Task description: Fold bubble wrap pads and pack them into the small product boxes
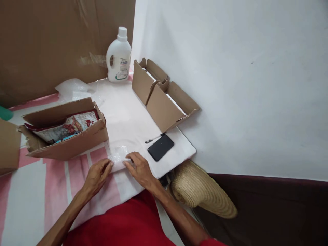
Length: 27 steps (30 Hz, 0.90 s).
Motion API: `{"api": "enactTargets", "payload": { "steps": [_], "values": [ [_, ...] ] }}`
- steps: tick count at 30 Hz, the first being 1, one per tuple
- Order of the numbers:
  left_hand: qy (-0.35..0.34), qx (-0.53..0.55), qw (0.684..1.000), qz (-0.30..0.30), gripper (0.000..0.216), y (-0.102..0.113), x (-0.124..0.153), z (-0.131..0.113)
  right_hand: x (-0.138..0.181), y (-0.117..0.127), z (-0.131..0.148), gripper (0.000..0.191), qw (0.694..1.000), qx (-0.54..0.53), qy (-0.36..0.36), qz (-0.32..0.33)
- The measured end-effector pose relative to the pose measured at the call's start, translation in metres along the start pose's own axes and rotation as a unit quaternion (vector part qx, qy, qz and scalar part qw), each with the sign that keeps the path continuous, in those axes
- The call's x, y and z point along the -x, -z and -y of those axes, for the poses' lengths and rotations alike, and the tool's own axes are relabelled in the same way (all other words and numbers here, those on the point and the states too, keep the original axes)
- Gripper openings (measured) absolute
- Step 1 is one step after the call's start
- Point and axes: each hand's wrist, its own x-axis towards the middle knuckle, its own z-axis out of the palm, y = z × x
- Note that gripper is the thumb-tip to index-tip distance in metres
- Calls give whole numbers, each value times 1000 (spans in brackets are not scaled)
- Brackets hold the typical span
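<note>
A small clear plastic bag [120,153] lies at the front of the cloth-covered table, between my two hands. My left hand [96,175] pinches its near left corner, fingers curled and thumb pressed against them. At the right edge, my right hand [141,169] has the bag between thumb and bent fingers. The plastic is see-through and shiny; I cannot make out anything inside it. Just right of my right hand lie a black phone [161,147] and a thin dark pen [154,138].
An open cardboard box [69,147] with printed packets stands at left. Two more open boxes [164,111] line the white wall. Behind are a white jug-shaped bottle [119,56] and crumpled clear plastic [74,89]. A straw hat [200,189] sits below the table's right corner.
</note>
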Motion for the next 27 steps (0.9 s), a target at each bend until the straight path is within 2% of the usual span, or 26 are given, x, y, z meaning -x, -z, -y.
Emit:
{"api": "enactTargets", "payload": {
  "steps": [3, 6, 8, 10, 12, 15, 17, 20, 23, 25, 27],
  "values": [
    [26, -18, 998, -52, 40, -1, -18, 5, -30, -9, -3, 10, 998, 19, -52, 8],
    [39, -64, 990, -122, 46, -7, -23, 6, -46, -17, -7, 16, 994, 73, -85, 16],
    [-3, -123, 981, -149, 50, -15, -18, 5, -49, -19, -10, 20, 991, 97, -93, 6],
    [-95, -194, 967, -137, 49, -27, -10, 4, -48, -18, -12, 28, 992, 91, -85, -16],
    [-171, -258, 946, -100, 55, -39, -2, 6, -48, -15, -14, 32, 995, 80, -54, -24],
    [-181, -305, 933, -54, 69, -51, 1, 12, -49, -8, -19, 37, 997, 75, -1, 13],
    [-171, -313, 933, -43, 70, -53, -3, 17, -51, -7, -23, 41, 998, 48, 6, 50],
    [-168, -305, 935, -67, 56, -52, -12, 25, -52, -11, -27, 41, 995, -17, -34, 93],
    [-196, -296, 930, -101, 42, -47, -20, 24, -53, -10, -22, 26, 984, -74, -100, 128],
    [-224, -287, 924, -118, 41, -35, -22, 12, -55, 5, -9, 17, 975, -117, -126, 143],
    [-247, -274, 917, -153, 43, -11, -20, -11, -60, 33, 17, 15, 968, -154, -126, 155]
  ]
}}
